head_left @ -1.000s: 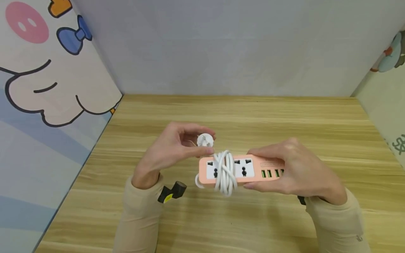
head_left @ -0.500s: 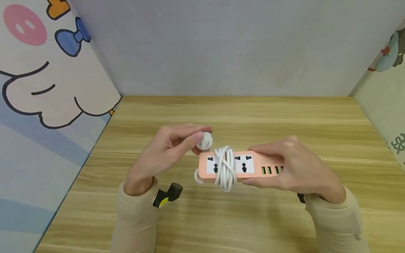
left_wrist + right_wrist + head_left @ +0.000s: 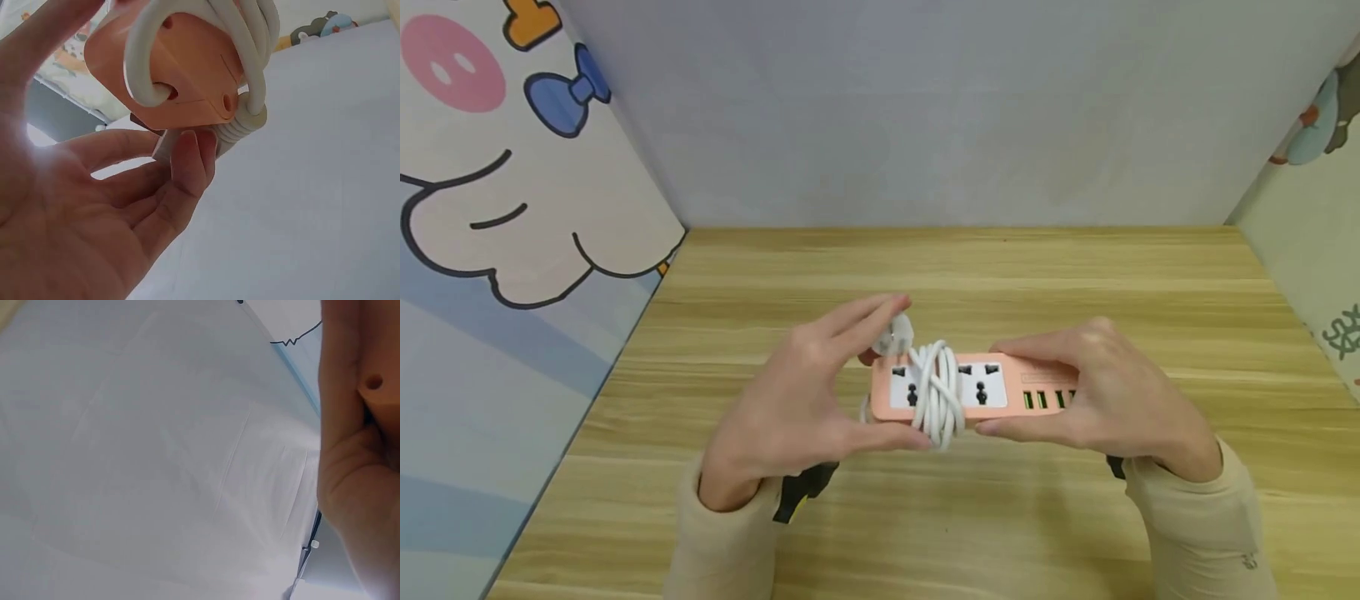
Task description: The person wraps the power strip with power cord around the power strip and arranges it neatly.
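A peach power strip (image 3: 1013,368) with white sockets and USB ports is held level above the table, its white cord (image 3: 938,396) wound round the middle. My right hand (image 3: 1112,404) grips its USB end between thumb and fingers. At the other end, my left hand (image 3: 797,400) has its thumb along the near edge and its fingers on the white plug (image 3: 893,336) at the far edge. In the left wrist view those fingers press the ribbed plug neck (image 3: 236,129) against the strip. The right wrist view shows only part of the hand and the strip's casing (image 3: 384,359).
Below lies a wood-grain table (image 3: 970,533). A pale grey wall (image 3: 940,117) rises behind it, with a cartoon-printed panel (image 3: 550,250) on the left and another printed panel (image 3: 1307,250) on the right. A small black device (image 3: 805,487) sits at the left wrist.
My left thumb has left the plug and come down to the strip's near edge, while the fingers stay at the plug. The plug has tilted against the strip. My right hand keeps its grip.
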Tool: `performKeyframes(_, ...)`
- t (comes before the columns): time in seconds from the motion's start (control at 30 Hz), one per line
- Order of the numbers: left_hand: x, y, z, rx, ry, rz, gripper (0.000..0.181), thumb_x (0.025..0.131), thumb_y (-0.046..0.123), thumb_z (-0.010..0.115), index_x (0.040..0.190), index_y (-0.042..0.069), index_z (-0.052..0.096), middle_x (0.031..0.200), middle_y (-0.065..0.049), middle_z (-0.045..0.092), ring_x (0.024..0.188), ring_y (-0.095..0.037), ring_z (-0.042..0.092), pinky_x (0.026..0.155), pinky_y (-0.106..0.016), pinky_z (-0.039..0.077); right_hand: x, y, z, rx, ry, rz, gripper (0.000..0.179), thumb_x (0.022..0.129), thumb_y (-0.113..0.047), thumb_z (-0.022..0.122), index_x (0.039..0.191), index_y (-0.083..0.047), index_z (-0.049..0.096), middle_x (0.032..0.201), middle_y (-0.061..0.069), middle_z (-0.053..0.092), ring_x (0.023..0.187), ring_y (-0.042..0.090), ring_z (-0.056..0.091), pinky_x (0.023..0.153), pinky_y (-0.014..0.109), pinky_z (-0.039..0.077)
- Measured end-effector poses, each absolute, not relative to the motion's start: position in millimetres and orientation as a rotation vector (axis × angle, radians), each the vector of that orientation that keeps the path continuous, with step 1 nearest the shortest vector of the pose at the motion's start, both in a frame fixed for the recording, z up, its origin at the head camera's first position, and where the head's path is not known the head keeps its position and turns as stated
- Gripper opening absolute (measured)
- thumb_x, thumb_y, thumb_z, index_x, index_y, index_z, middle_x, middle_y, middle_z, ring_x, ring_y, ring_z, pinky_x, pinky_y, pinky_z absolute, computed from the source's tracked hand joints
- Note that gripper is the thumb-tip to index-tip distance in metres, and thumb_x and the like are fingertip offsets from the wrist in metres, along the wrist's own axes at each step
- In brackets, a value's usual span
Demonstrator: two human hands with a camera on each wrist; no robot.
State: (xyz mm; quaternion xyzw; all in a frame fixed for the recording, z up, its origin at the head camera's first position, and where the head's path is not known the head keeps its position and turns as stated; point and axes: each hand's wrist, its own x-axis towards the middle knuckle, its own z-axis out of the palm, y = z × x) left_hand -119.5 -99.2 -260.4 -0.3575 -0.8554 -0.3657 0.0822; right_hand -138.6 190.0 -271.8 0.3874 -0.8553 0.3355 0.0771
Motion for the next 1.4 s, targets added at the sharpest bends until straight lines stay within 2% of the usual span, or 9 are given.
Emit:
performKeyframes(0.13, -125, -96, -263, -1.020, -2.661, -0.946, 0.107, 0.069, 0.046, 0.093, 0.152, 0.001, 0.041, 0.150, -0.013, 0.051, 0.107, -0.014, 0.067, 0.093, -0.032, 0.056, -149, 189, -274, 1.167, -2.594, 0.996, 0.037, 0.071, -0.039, 0.092, 0.101, -0.024, 0.078, 0.066, -0.022, 0.062, 0.047, -0.009, 0.043, 0.045, 0.013, 0.035)
performKeyframes(0.23, -147, -92, -277, -1.019, -2.753, -0.939, 0.102, 0.069, 0.045, 0.093, 0.149, 0.002, 0.046, 0.131, -0.007, 0.063, 0.098, -0.012, 0.066, 0.088, -0.031, 0.056, -165, 190, -290, 1.099, -2.721, 0.993, 0.034, 0.074, -0.044, 0.090, 0.101, -0.027, 0.077, 0.063, -0.020, 0.059, 0.046, -0.004, 0.044, 0.045, 0.018, 0.037)
performKeyframes(0.37, -183, -83, -312, -1.026, -2.877, -1.044, 0.089, 0.064, 0.040, 0.097, 0.135, 0.004, 0.056, 0.097, 0.002, 0.063, 0.085, -0.013, 0.060, 0.076, -0.027, 0.055, -188, 194, -332, 0.987, -2.901, 1.074, 0.040, 0.077, -0.050, 0.086, 0.107, -0.026, 0.075, 0.069, -0.014, 0.064, 0.051, 0.004, 0.050, 0.050, 0.023, 0.043)
performKeyframes(0.63, -212, -64, -362, -1.048, -3.126, -0.858, 0.066, 0.058, 0.040, 0.100, 0.100, 0.012, 0.057, 0.088, -0.002, 0.059, 0.077, -0.013, 0.051, 0.066, -0.026, 0.047, -194, 197, -400, 0.902, -3.040, 1.209, 0.051, 0.079, -0.049, 0.085, 0.114, -0.014, 0.075, 0.082, -0.006, 0.070, 0.062, 0.007, 0.056, 0.056, 0.024, 0.047)
performKeyframes(0.73, -213, -63, -369, -1.032, -3.212, -0.816, 0.067, 0.058, 0.040, 0.099, 0.103, 0.011, 0.059, 0.091, -0.002, 0.060, 0.080, -0.014, 0.054, 0.068, -0.030, 0.049, -194, 195, -408, 0.936, -3.060, 1.168, 0.051, 0.079, -0.051, 0.084, 0.113, -0.013, 0.076, 0.083, -0.007, 0.070, 0.063, 0.005, 0.054, 0.056, 0.023, 0.046)
performKeyframes(0.87, -213, -64, -374, -0.994, -3.286, -0.843, 0.089, 0.064, 0.040, 0.097, 0.135, 0.003, 0.057, 0.125, -0.010, 0.066, 0.109, -0.020, 0.061, 0.094, -0.036, 0.052, -195, 193, -412, 0.985, -3.088, 1.045, 0.050, 0.080, -0.053, 0.082, 0.112, -0.014, 0.076, 0.087, -0.008, 0.070, 0.066, 0.006, 0.055, 0.059, 0.024, 0.045)
performKeyframes(0.97, -213, -67, -376, -0.936, -3.335, -0.916, 0.109, 0.068, 0.043, 0.094, 0.154, 0.005, 0.040, 0.153, -0.010, 0.050, 0.138, -0.024, 0.049, 0.116, -0.040, 0.039, -196, 193, -412, 1.013, -3.089, 0.936, 0.051, 0.081, -0.052, 0.082, 0.113, -0.013, 0.075, 0.103, -0.001, 0.074, 0.086, 0.016, 0.067, 0.074, 0.032, 0.054)
performKeyframes(1.1, -216, -72, -379, -0.897, -3.387, -1.012, 0.111, 0.072, 0.048, 0.091, 0.158, 0.010, 0.032, 0.160, -0.007, 0.041, 0.148, -0.025, 0.038, 0.121, -0.043, 0.032, -197, 195, -413, 1.024, -3.101, 0.830, 0.061, 0.082, -0.054, 0.079, 0.119, -0.006, 0.072, 0.128, 0.013, 0.069, 0.117, 0.032, 0.065, 0.096, 0.049, 0.052)
performKeyframes(1.4, -212, -89, -365, -0.673, -3.323, -0.883, 0.109, 0.080, 0.072, 0.071, 0.162, 0.021, 0.022, 0.166, -0.007, 0.030, 0.151, -0.030, 0.034, 0.121, -0.052, 0.030, -196, 195, -405, 0.993, -3.144, 0.813, 0.076, 0.083, -0.057, 0.078, 0.133, -0.001, 0.063, 0.137, 0.017, 0.063, 0.129, 0.038, 0.058, 0.106, 0.055, 0.046)
